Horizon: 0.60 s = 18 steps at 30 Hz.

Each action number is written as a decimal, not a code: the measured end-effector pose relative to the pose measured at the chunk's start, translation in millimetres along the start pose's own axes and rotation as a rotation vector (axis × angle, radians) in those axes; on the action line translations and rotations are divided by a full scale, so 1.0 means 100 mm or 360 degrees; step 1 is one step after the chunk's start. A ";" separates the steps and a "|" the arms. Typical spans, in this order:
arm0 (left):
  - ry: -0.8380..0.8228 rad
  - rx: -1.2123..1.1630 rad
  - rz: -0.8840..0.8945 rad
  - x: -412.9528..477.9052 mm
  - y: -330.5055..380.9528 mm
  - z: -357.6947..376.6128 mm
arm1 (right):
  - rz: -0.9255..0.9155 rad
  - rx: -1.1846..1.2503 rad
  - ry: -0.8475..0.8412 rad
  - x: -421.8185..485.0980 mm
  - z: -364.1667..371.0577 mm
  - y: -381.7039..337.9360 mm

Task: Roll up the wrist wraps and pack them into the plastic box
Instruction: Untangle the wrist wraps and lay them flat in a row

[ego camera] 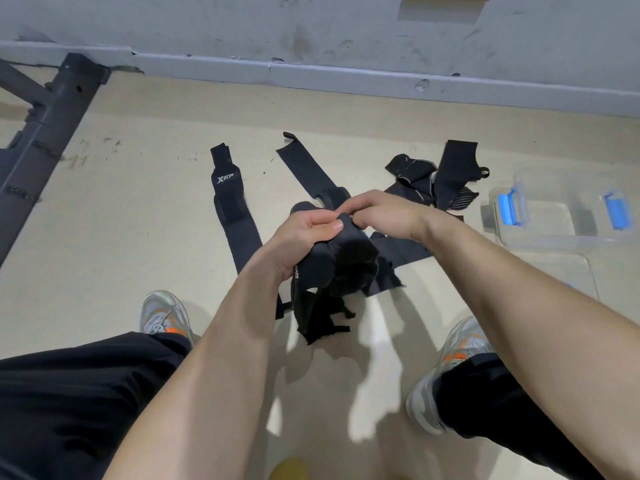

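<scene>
I hold a black wrist wrap [339,268] above the floor, bunched into a thick roll with its loose tail hanging down. My left hand [304,240] grips the roll from the left, thumb on top. My right hand [381,213] pinches the wrap's upper edge with its fingertips. A flat black wrap with a white logo [230,202] lies on the floor to the left, and another flat wrap [304,168] lies beyond my hands. A heap of black wraps [433,178] sits further right. The clear plastic box [540,223] with blue latches stands open at the far right.
The box's clear lid [554,271] lies on the floor in front of the box. A dark metal rack frame [52,133] runs along the left. A grey wall and skirting [346,74] close the far side. My two shoes [166,317] flank the wraps.
</scene>
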<state>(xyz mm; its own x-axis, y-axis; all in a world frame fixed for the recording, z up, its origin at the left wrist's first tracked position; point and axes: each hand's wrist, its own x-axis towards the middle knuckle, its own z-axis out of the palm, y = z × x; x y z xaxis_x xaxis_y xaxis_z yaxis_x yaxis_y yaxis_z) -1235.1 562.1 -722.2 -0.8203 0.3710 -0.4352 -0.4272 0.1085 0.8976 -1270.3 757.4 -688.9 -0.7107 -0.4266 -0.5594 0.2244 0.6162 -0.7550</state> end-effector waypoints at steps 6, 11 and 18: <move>0.0258 -0.0143 -0.0175 -0.02 -0.02 -0.04 | 0.0026 0.0055 -0.0075 -0.12 -0.11 0.13; 0.0938 -0.0037 -0.0398 -0.11 0.25 0.06 | 0.0119 0.0448 0.0005 -0.29 -0.23 -0.01; 0.0978 0.0774 -0.0557 -0.35 0.64 0.18 | 0.0262 0.0716 0.0333 -0.73 -0.39 -0.38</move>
<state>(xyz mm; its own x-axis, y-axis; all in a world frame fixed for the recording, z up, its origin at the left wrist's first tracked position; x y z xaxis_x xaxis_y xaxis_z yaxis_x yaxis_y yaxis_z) -1226.7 572.7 -648.1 -0.7922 -0.3078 -0.5269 -0.5987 0.5591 0.5735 -1252.9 791.2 -605.7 -0.7497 -0.1782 -0.6374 0.5760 0.2986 -0.7609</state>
